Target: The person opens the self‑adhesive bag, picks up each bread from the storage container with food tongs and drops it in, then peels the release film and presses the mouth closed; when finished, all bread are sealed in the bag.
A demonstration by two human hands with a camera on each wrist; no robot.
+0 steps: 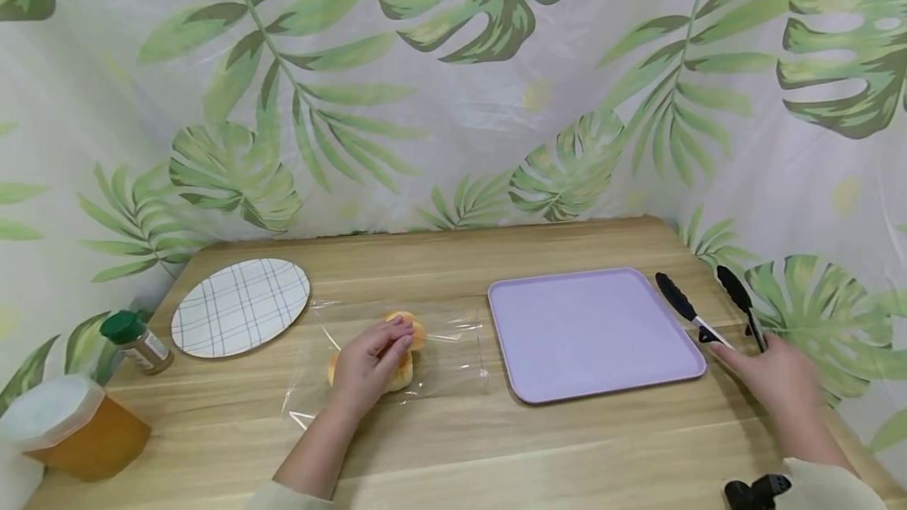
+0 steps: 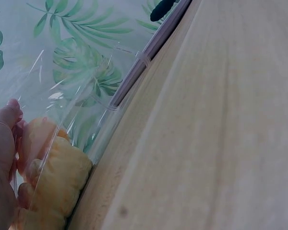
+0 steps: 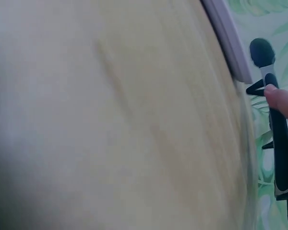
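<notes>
On one desk, one tray, one plate, one jar, one tub and one clear bag are counted. One pair of tongs and two hands are seen. The buns, partly covered, cannot be counted.

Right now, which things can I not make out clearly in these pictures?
Bread buns: in the head view, the left hand covers part of them; their number is unclear.
Spice jar: its label is too small to read in the head view.
Tongs: in the head view, the right hand covers their rear part.
Black device: cut off by the head view's bottom edge.
</notes>
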